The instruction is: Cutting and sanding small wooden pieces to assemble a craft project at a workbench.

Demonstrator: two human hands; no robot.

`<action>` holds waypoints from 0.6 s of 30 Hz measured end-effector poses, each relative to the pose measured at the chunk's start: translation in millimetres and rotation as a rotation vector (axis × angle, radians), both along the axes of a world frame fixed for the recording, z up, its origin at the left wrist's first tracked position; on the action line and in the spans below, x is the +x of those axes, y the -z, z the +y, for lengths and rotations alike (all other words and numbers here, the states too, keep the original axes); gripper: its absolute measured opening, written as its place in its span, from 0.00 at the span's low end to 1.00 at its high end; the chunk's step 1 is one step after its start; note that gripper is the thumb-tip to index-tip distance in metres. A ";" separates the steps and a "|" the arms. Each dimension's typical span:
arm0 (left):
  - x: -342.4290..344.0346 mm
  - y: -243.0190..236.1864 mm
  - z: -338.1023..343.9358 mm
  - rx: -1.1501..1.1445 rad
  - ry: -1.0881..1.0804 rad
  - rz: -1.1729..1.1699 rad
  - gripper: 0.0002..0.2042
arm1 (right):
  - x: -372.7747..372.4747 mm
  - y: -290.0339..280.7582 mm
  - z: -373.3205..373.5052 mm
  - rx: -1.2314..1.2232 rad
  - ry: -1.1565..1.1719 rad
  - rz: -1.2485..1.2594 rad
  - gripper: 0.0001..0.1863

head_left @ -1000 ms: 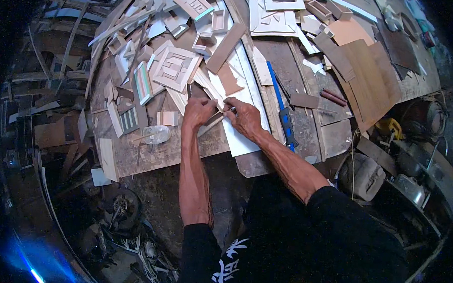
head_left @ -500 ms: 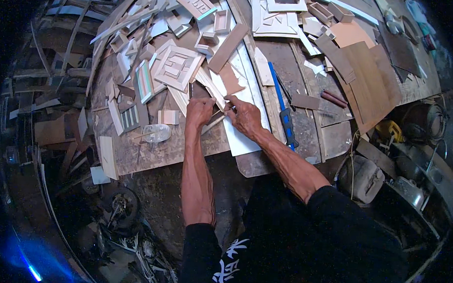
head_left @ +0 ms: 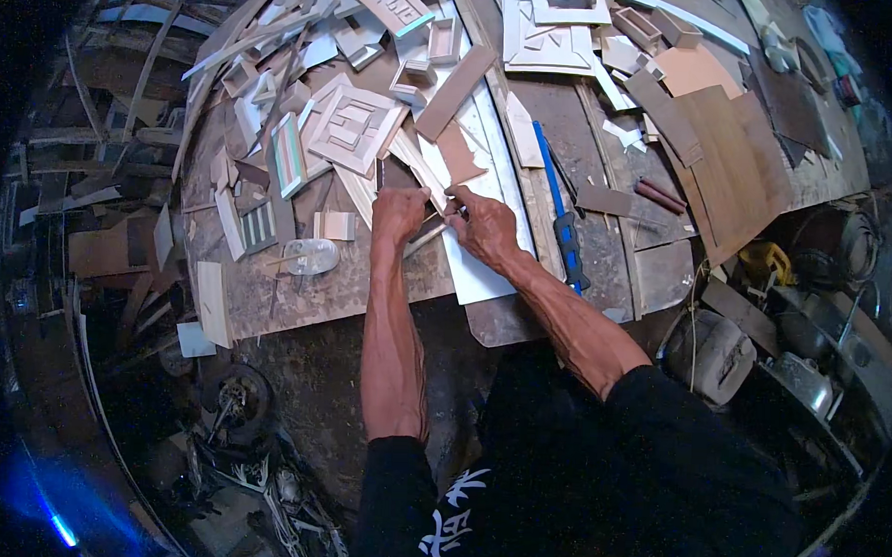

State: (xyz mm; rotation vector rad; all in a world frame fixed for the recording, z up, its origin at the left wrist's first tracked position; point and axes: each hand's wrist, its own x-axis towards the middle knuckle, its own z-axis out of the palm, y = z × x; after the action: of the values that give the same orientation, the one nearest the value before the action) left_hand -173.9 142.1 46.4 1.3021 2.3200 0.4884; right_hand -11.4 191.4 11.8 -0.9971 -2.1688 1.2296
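Over the near middle of the bench, my left hand [head_left: 401, 214] is closed, its curled fingers against the near end of a pale wooden strip [head_left: 417, 168]. On the strip's other side my right hand [head_left: 487, 227] pinches that same end between thumb and fingers. The two hands are close together, and their fingers hide the strip's tip. Another thin wood piece [head_left: 425, 240] shows slantwise below them, between the wrists. Left of my left hand lies one more pale strip [head_left: 355, 193]. White board [head_left: 483, 283] lies under my right hand.
A square panel with raised pieces [head_left: 357, 126], a small wooden block [head_left: 334, 225] and a clear container [head_left: 310, 257] lie to the left. A blue-handled saw [head_left: 567, 245] lies right of my right hand. Brown sheets [head_left: 729, 180] cover the right side.
The whole view has shifted slightly, so the bench sits a little to the right. Both hands keep nearly the same grip and place on the strip.
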 end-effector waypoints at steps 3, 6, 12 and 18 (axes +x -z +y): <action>4.6 -9.3 -0.7 0.006 0.004 0.008 0.21 | 1.9 -2.0 -1.7 -0.014 -0.008 0.010 0.18; 15.5 -26.4 3.8 -0.084 -0.086 -0.074 0.17 | 2.7 -2.6 -2.3 -0.008 -0.011 0.033 0.18; 45.6 -44.4 -19.1 0.056 0.093 0.366 0.13 | 7.0 -3.8 2.1 -0.003 0.002 0.015 0.15; 39.9 -19.4 -33.2 -0.158 0.138 0.474 0.13 | 2.2 -4.8 -0.8 -0.001 0.005 0.020 0.14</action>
State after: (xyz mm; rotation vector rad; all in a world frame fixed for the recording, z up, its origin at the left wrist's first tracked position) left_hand -134.0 108.9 65.8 1.6201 2.5457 -0.0608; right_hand -9.2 190.6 16.6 -0.9861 -2.1496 1.2340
